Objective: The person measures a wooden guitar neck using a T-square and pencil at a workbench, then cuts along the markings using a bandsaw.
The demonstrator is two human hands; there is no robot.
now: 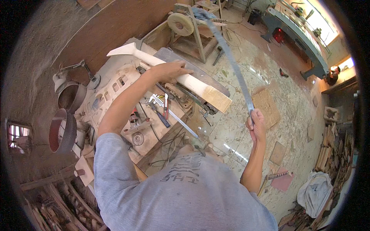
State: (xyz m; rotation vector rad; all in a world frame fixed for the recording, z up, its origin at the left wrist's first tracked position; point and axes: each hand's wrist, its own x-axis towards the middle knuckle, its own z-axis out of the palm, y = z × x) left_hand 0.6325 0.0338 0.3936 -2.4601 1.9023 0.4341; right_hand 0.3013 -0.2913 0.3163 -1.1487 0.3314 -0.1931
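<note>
A pale wooden guitar neck (196,85) lies slantwise over the workbench, its flared end (125,50) at the far left and its blocky end to the right. Across its middle goes my left hand (171,72), closed over it with one finger reaching past the far side; the thumb is partly hidden. Out to the right, my right hand (257,125) is closed round the lower end of a long, thin grey strip (235,69). The strip points up and away, apart from the neck, and its far end is blurred. Under the neck is a metal vise (179,94).
Calipers (177,121), a dark-handled tool (162,119) and a router (135,120) lie on the bench (154,140). Sanding belts (63,131) stand at left. Behind is a wooden frame with a round wheel (180,24). Boards (268,107) and shavings litter the tiled floor.
</note>
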